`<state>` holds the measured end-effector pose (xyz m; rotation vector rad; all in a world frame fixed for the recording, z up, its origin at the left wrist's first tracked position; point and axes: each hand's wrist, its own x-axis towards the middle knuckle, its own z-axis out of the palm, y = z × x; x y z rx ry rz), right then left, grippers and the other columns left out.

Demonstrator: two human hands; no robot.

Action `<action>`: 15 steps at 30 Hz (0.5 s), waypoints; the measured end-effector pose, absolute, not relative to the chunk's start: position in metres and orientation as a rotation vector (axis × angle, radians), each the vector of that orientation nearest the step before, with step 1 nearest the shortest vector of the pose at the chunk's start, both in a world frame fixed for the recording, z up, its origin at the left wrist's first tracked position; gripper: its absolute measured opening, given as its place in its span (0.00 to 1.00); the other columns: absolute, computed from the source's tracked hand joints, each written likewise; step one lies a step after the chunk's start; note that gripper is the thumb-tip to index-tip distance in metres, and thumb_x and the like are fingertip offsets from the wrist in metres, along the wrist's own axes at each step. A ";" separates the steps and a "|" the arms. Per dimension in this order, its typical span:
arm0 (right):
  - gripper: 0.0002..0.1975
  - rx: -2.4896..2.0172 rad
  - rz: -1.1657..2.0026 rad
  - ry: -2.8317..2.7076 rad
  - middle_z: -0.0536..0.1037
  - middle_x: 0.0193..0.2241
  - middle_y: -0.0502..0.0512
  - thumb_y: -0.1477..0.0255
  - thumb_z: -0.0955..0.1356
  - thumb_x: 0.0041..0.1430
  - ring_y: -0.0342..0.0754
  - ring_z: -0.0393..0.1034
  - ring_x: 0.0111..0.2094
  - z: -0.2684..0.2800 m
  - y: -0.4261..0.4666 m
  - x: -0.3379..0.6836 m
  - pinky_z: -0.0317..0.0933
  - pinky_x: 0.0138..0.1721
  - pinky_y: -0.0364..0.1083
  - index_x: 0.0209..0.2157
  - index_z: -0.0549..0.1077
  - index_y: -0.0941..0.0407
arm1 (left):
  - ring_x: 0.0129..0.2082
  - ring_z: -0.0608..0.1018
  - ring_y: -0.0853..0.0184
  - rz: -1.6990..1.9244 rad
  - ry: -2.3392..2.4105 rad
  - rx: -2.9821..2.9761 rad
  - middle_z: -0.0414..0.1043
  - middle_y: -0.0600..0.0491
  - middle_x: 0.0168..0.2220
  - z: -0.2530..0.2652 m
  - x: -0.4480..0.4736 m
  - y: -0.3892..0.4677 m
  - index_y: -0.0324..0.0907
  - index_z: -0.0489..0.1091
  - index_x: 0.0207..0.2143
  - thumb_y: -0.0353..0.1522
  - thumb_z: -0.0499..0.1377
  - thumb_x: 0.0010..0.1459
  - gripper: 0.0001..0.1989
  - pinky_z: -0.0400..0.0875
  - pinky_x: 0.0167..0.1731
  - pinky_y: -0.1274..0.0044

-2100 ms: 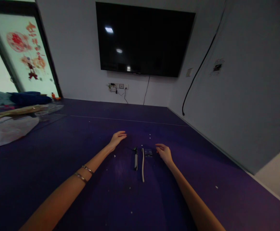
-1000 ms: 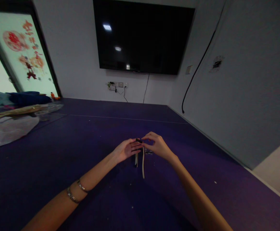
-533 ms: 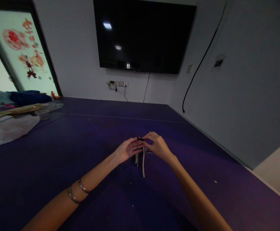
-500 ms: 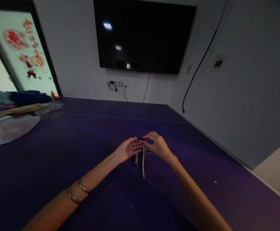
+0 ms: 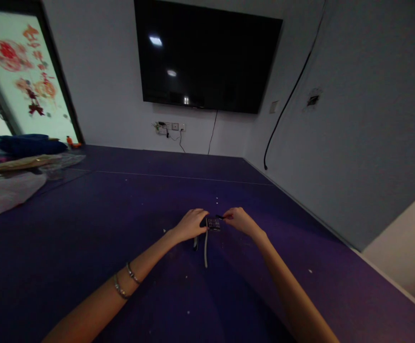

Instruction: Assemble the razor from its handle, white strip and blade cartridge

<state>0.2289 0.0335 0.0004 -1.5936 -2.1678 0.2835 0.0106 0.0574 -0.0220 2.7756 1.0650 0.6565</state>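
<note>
My right hand (image 5: 242, 221) pinches a short, thin black object (image 5: 220, 217) by one end, just above and to the right of a small dark patterned case (image 5: 213, 224). The object's kind is too small to make out. My left hand (image 5: 191, 225) has its thumb and fingers at the case's left edge, seemingly holding it there. A pale strip like a cord (image 5: 206, 252) runs down from the case toward me. Beside it, below my left hand, is a narrow black and pale piece (image 5: 195, 244), partly hidden.
Everything rests on a wide purple-blue surface (image 5: 139, 205) dotted with pale specks. Plastic bags and folded cloth (image 5: 32, 145) lie at the far left. A large television (image 5: 207, 57) hangs on the wall, and a black cable (image 5: 291, 97) hangs down the right wall.
My left hand has turned from palm up to palm down and moved to the case's left edge. My right hand has drawn the black object away from it, rightward. The view has shifted slightly.
</note>
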 end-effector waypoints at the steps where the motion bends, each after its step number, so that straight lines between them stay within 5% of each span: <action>1: 0.12 -1.624 0.272 -2.187 0.79 0.30 0.55 0.76 0.64 0.48 0.45 0.71 0.31 -0.002 0.034 0.228 0.58 0.32 0.40 0.33 0.78 0.57 | 0.52 0.66 0.59 0.614 1.060 2.816 0.67 0.45 0.49 -0.024 0.016 0.058 0.39 0.64 0.47 0.36 0.59 0.49 0.21 0.58 0.51 0.68; 15: 0.13 -1.786 0.165 -2.330 0.79 0.33 0.53 0.72 0.63 0.52 0.46 0.71 0.34 -0.010 0.030 0.217 0.55 0.29 0.40 0.36 0.77 0.51 | 0.57 0.61 0.60 0.336 1.018 2.852 0.65 0.45 0.52 -0.036 0.040 0.074 0.39 0.61 0.50 0.35 0.57 0.52 0.23 0.44 0.57 0.62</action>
